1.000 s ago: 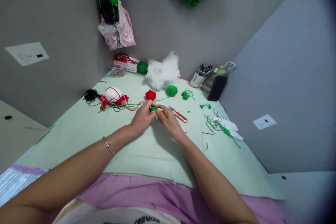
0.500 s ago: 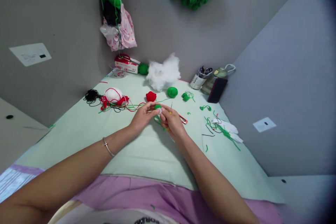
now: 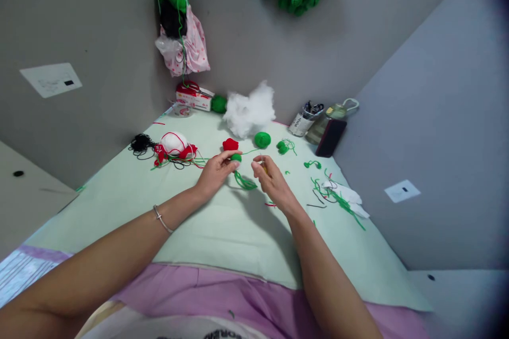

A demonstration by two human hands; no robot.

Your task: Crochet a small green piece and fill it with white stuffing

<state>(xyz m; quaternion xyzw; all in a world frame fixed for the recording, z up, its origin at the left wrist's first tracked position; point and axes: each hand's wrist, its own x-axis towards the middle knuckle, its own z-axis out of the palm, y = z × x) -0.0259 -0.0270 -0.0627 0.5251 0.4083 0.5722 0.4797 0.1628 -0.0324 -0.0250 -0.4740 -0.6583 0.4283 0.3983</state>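
My left hand [image 3: 216, 174] pinches a small green crocheted piece [image 3: 236, 158] between thumb and fingers. Loose green yarn tails [image 3: 244, 182] hang below it onto the tabletop. To the right, apart from the piece, my right hand [image 3: 273, 179] is closed around a crochet hook [image 3: 264, 167]; its thin metal tip points up and a bit of yellow handle shows between the fingers. A strand of green yarn runs from near the piece toward a green yarn ball [image 3: 262, 140]. Just behind my left fingertips lies a red yarn bundle [image 3: 230, 144].
White stuffing [image 3: 249, 110] sits at the back by the wall. A white ball with red yarn [image 3: 174, 144] and black yarn [image 3: 141, 143] lie left. At right are a pen cup [image 3: 302, 123], a phone [image 3: 331, 137] and green yarn scraps [image 3: 345, 202]. A bag [image 3: 194, 45] hangs above.
My hands have parted: the right has drawn back to the right with the hook, while the left keeps the green piece. White stuffing between the fingers no longer shows; the yarn tails hang in view.
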